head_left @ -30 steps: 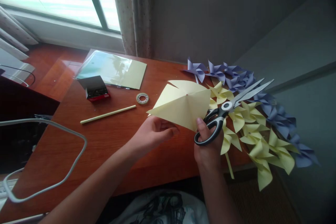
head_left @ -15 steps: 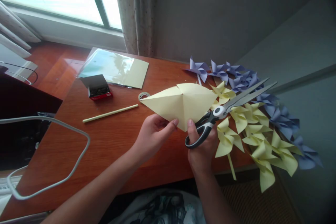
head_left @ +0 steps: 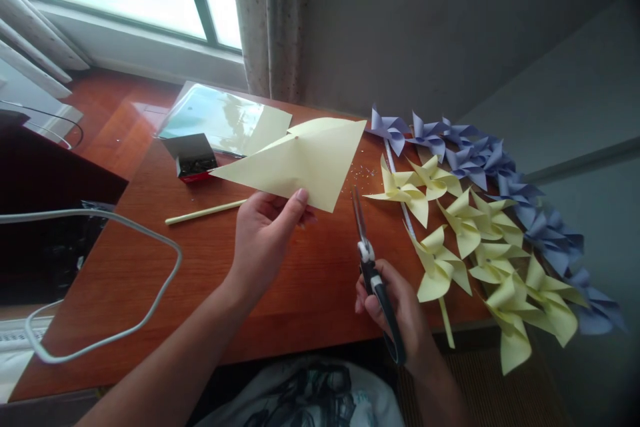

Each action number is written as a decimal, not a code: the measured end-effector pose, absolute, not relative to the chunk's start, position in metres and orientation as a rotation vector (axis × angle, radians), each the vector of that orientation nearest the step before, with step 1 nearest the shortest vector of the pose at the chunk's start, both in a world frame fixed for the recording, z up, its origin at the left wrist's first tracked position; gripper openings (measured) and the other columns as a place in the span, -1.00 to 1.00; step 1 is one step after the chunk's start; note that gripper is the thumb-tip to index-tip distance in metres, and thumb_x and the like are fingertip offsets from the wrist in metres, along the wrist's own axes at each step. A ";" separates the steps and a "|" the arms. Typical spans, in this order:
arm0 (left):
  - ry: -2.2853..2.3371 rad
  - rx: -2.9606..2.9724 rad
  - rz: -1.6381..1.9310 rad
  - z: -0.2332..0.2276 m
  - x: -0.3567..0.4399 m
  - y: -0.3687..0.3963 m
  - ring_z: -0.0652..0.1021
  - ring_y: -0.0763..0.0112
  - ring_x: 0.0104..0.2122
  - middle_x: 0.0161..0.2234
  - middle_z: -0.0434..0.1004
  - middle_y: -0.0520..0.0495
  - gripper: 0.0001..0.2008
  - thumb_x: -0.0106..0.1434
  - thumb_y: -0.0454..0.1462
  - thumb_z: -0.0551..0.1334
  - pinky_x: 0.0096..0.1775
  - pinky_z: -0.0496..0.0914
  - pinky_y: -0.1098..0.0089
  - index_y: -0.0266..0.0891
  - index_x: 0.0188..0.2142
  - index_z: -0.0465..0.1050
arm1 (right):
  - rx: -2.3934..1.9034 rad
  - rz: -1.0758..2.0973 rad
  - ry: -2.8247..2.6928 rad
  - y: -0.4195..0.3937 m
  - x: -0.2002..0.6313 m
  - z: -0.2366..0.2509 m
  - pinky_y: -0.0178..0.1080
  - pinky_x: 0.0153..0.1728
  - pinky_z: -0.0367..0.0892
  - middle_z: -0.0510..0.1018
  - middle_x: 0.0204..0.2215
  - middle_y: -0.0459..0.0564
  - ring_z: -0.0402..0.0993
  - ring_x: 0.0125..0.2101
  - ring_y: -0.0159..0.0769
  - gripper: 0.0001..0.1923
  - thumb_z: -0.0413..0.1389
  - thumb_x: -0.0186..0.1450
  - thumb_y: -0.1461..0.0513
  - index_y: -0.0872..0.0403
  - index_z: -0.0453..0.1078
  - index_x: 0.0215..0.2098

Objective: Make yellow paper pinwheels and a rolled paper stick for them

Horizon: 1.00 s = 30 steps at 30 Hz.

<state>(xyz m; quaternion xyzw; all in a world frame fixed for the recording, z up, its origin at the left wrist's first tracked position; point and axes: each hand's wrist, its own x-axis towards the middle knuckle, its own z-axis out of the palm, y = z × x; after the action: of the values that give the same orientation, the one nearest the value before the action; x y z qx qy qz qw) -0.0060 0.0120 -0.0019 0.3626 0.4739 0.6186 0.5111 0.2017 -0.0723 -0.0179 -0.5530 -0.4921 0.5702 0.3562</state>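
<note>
Over the middle of the table, my left hand (head_left: 267,233) pinches the lower edge of a pale yellow paper sheet (head_left: 305,160) between thumb and fingers. The sheet is creased, with a slit at its upper edge and a small mark near the middle. Lower and to the right, my right hand (head_left: 393,300) grips a pair of black and white scissors (head_left: 370,263) by the handles. Their blades point away from me and stand apart from the paper. Yellow paper pinwheels (head_left: 443,263) lie just to the right of my right hand.
Several purple pinwheels (head_left: 467,153) lie behind the yellow ones. A rolled yellow paper stick (head_left: 205,212) is on the table (head_left: 200,280) at left. Farther back are a small open box (head_left: 193,157) and a plastic-wrapped paper pack (head_left: 215,117). A white cable (head_left: 155,240) loops at left.
My right hand has let go of the paper and moved down, turning the scissors from pointing right to pointing away. The left hand has moved left and up, with the sheet turned.
</note>
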 end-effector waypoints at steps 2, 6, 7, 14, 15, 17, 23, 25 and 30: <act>1.134 0.871 1.493 -0.001 -0.006 0.012 0.53 0.46 -0.52 -0.50 0.60 -0.01 -0.81 0.24 -0.20 0.38 -0.45 0.40 0.48 -0.30 -0.37 0.53 | -1.484 1.541 -1.271 -0.078 0.204 -0.016 -0.31 -0.43 0.20 0.38 -0.47 -0.13 0.33 -0.46 -0.36 -0.49 0.25 0.19 -0.17 0.06 0.31 -0.26; 1.135 0.890 1.435 0.000 -0.003 0.011 0.53 0.47 -0.53 -0.52 0.59 -0.01 -0.80 0.24 -0.20 0.38 -0.47 0.39 0.49 -0.30 -0.41 0.53 | -1.458 1.598 -1.318 -0.080 0.200 -0.013 -0.30 -0.43 0.19 0.36 -0.46 -0.13 0.33 -0.46 -0.35 -0.52 0.26 0.20 -0.14 0.06 0.30 -0.28; 1.135 0.892 1.419 0.001 -0.003 0.010 0.54 0.47 -0.54 -0.52 0.60 0.00 -0.80 0.24 -0.20 0.38 -0.47 0.40 0.50 -0.30 -0.41 0.53 | -1.451 1.609 -1.319 -0.080 0.199 -0.012 -0.30 -0.43 0.19 0.35 -0.45 -0.13 0.33 -0.45 -0.35 -0.52 0.26 0.21 -0.13 0.06 0.30 -0.27; 1.109 0.953 1.359 0.006 0.001 0.009 0.55 0.51 -0.54 -0.51 0.61 0.00 -0.86 0.24 -0.27 0.36 -0.48 0.41 0.54 -0.32 -0.39 0.51 | -1.405 1.652 -1.249 -0.073 0.191 -0.006 -0.31 -0.40 0.20 0.38 -0.43 -0.12 0.34 -0.43 -0.35 -0.50 0.25 0.21 -0.15 0.08 0.32 -0.25; 1.108 0.967 1.354 0.006 0.001 0.009 0.55 0.52 -0.55 -0.51 0.61 0.00 -0.86 0.24 -0.28 0.36 -0.49 0.40 0.55 -0.32 -0.40 0.51 | -1.406 1.656 -1.235 -0.073 0.191 -0.006 -0.31 -0.40 0.20 0.38 -0.43 -0.12 0.34 -0.44 -0.35 -0.50 0.25 0.21 -0.15 0.08 0.32 -0.24; 1.107 0.991 1.347 0.007 0.002 0.008 0.54 0.53 -0.56 -0.52 0.60 0.00 -0.87 0.25 -0.30 0.35 -0.51 0.39 0.57 -0.32 -0.41 0.50 | -1.403 1.660 -1.218 -0.073 0.191 -0.007 -0.31 -0.42 0.21 0.38 -0.44 -0.12 0.34 -0.44 -0.35 -0.49 0.25 0.20 -0.16 0.08 0.33 -0.24; 1.092 1.030 1.335 0.007 0.002 0.008 0.55 0.55 -0.56 -0.52 0.60 0.02 -0.88 0.25 -0.33 0.33 -0.53 0.38 0.60 -0.30 -0.42 0.49 | -1.392 1.673 -1.178 -0.073 0.190 -0.008 -0.30 -0.40 0.25 0.38 -0.45 -0.13 0.34 -0.45 -0.36 -0.48 0.26 0.20 -0.16 0.08 0.33 -0.22; 1.091 1.035 1.337 0.008 0.002 0.008 0.55 0.54 -0.55 -0.52 0.60 0.03 -0.89 0.25 -0.34 0.32 -0.52 0.39 0.60 -0.29 -0.42 0.49 | -1.387 1.676 -1.174 -0.073 0.189 -0.008 -0.30 -0.39 0.27 0.37 -0.45 -0.13 0.34 -0.45 -0.36 -0.48 0.27 0.19 -0.16 0.08 0.33 -0.22; 1.115 1.051 1.326 0.008 0.002 0.007 0.56 0.52 -0.55 -0.53 0.60 0.02 -0.89 0.25 -0.34 0.31 -0.52 0.41 0.59 -0.29 -0.42 0.51 | -1.376 1.681 -1.175 -0.072 0.189 -0.006 -0.29 -0.40 0.28 0.37 -0.45 -0.12 0.34 -0.45 -0.35 -0.47 0.26 0.18 -0.17 0.08 0.32 -0.23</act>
<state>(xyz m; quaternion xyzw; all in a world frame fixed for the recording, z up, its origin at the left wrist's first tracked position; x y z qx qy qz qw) 0.0020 0.0074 0.0079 0.4403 0.4667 0.5553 0.5291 0.1893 -0.0717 -0.0064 -0.5261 -0.4491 0.6426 0.3296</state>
